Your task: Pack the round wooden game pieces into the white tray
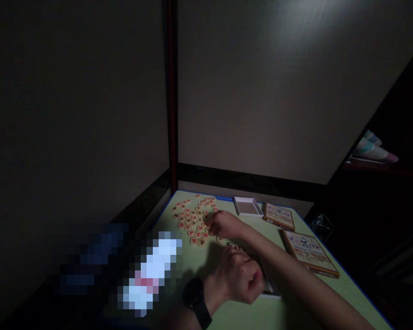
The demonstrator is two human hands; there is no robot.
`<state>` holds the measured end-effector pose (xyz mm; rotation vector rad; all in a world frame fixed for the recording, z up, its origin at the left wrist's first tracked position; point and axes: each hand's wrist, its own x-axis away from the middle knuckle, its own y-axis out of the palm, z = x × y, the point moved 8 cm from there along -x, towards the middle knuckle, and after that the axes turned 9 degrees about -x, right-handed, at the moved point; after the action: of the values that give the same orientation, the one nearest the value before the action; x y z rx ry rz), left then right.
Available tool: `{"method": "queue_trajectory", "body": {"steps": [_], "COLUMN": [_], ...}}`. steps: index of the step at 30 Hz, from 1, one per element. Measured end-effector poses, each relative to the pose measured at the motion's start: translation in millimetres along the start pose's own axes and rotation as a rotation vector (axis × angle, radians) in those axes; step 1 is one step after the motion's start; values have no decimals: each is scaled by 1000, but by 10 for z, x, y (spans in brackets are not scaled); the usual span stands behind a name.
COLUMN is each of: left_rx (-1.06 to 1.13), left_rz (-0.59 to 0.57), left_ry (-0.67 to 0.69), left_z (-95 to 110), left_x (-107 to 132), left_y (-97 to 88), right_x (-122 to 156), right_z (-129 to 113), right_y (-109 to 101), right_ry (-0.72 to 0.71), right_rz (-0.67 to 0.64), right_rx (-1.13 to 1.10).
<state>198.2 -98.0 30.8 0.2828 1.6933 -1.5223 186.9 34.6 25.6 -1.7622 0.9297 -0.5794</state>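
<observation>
Many round xiangqi pieces (pixel 193 219) with red and black characters lie spread on the green table (pixel 189 261). My right hand (pixel 225 224) reaches to the right edge of these pieces, its fingers bent together and pointing down. Whatever those fingertips hold, if anything, is hidden. Closer to me, my left hand (pixel 241 275), with a dark watch (pixel 196 300) on its wrist, is curled closed above a shallow box (pixel 271 297). My hand and arm cover most of that box; a few pieces (pixel 237 247) show at its far end. The inside of the left fist is hidden.
An open white box (pixel 248 207) stands at the table's far edge. Two printed flat boxes, one behind (pixel 278 216) and one nearer (pixel 309 252), lie along the right side. A bright blurred screen (pixel 154 270) is at the left. Walls rise behind the table.
</observation>
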Motion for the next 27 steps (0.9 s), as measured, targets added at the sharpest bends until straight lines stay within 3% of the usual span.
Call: {"method": "queue_trajectory", "body": {"steps": [10, 21, 27], "left_rx": [-12, -54, -42], "left_rz": [30, 74, 69], "left_ry": [49, 49, 39], "left_z": [42, 45, 38], "left_x": [-12, -33, -5], "left_y": [-10, -30, 3], "right_x": [-79, -102, -169], "right_z": [-102, -211, -165], "right_y": [90, 155, 58], "right_ry": [-11, -103, -117], "right_rz": [-46, -65, -18], "right_rx": [152, 120, 130]}}
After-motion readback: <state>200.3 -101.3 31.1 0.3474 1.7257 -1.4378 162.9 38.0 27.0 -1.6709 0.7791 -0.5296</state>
